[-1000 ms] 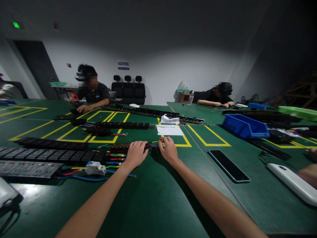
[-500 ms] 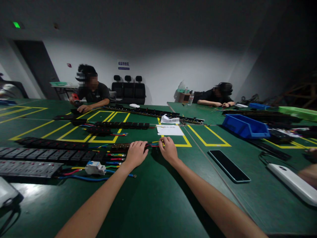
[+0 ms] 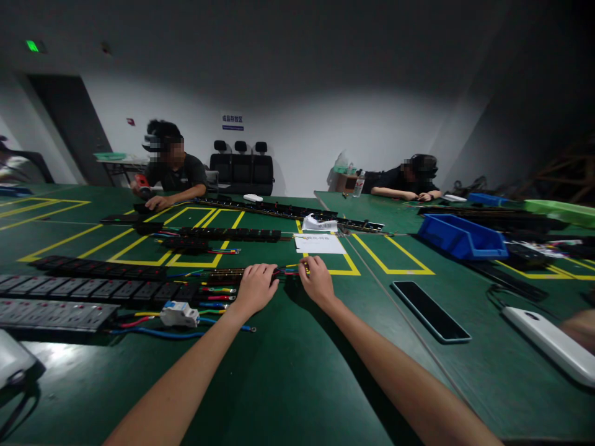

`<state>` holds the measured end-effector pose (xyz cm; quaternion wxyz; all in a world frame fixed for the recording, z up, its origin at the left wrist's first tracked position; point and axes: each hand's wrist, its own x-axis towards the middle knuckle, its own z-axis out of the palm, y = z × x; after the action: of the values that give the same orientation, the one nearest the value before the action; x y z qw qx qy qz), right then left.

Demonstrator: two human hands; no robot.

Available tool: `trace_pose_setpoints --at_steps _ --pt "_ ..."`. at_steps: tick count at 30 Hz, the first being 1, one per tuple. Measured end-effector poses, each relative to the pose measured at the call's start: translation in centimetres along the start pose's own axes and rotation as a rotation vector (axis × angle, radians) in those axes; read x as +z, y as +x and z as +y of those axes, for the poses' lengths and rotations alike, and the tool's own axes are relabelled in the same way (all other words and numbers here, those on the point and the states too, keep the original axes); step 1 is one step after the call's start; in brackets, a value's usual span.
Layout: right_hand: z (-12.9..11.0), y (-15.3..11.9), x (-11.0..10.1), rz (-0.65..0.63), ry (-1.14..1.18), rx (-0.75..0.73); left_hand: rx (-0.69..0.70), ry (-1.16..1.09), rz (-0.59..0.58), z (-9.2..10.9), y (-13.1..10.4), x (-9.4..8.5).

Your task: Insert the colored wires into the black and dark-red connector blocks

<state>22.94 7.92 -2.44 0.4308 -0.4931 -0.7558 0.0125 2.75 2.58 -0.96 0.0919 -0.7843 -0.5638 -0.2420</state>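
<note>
My left hand (image 3: 256,286) is closed over the right end of a dark strip (image 3: 225,274), where coloured wires come out. The fingers of my right hand (image 3: 317,279) pinch the tips of these thin wires (image 3: 289,271), a short gap away from my left hand. Left of my hands lie a black socket strip (image 3: 97,288) and a grey socket strip (image 3: 56,314). Red, blue and yellow cables with ring lugs (image 3: 220,298) end beside my left wrist. A white breaker (image 3: 179,314) sits on the cables nearer to me.
Beyond my hands lie white paper (image 3: 320,244) and long dark strips (image 3: 288,210). On the right are a phone (image 3: 431,311), a blue bin (image 3: 460,238) and a white device (image 3: 548,344). Two people sit across the green table (image 3: 279,384); another hand shows at the right edge.
</note>
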Motion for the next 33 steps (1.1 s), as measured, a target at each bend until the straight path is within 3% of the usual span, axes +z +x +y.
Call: trace_pose_setpoints --at_steps 11,17,25,33 --pt "-0.3 -0.1 -0.1 0.059 0.097 0.003 0.001 0.021 0.005 0.0 0.0 0.1" --pt "-0.7 -0.4 -0.9 0.054 0.194 -0.122 0.004 0.007 0.010 -0.1 0.0 0.2" --pt "-1.4 -0.3 -2.0 -0.017 0.132 -0.321 -0.002 0.003 0.009 -0.1 0.1 0.2" --pt "-0.8 -0.2 -0.3 0.041 0.012 -0.083 0.005 0.007 0.016 -0.2 0.0 0.4"
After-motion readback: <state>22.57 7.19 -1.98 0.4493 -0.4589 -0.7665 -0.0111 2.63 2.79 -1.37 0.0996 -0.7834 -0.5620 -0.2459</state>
